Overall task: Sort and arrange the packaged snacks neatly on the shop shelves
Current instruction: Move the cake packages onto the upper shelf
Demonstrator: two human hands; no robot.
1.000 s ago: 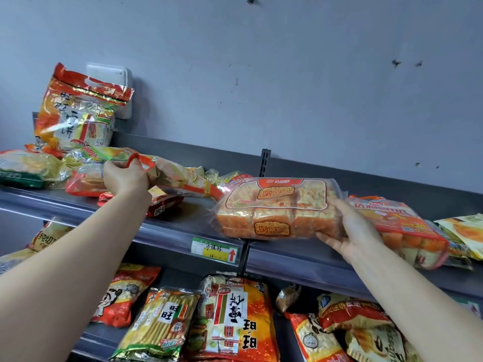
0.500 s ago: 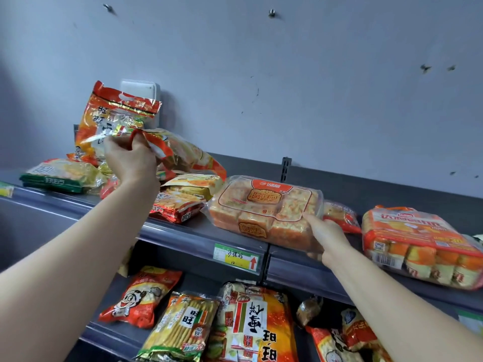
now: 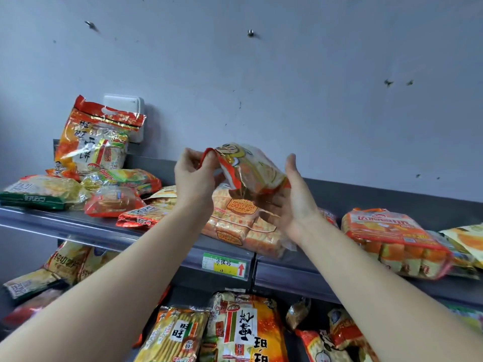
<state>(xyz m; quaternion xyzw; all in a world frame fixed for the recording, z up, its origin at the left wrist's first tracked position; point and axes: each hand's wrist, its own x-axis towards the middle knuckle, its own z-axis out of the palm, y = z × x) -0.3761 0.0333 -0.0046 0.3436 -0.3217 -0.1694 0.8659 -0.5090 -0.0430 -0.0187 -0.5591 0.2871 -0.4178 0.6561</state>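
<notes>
Sorting, judged early: left hand (image 3: 194,178) pinches the red top seam of an orange-and-white snack bag (image 3: 252,169); right hand (image 3: 294,205) lies flat-fingered, cupping its lower end; the bag hangs above a cake pack (image 3: 235,226) on the upper shelf (image 3: 78,227); heaped packets (image 3: 112,202) at left and lower-shelf packets (image 3: 240,333) lie unsorted.

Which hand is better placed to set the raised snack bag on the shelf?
Likely the left hand: its fingers pinch the red edge of the snack bag; the right hand lies open beside it.
</notes>
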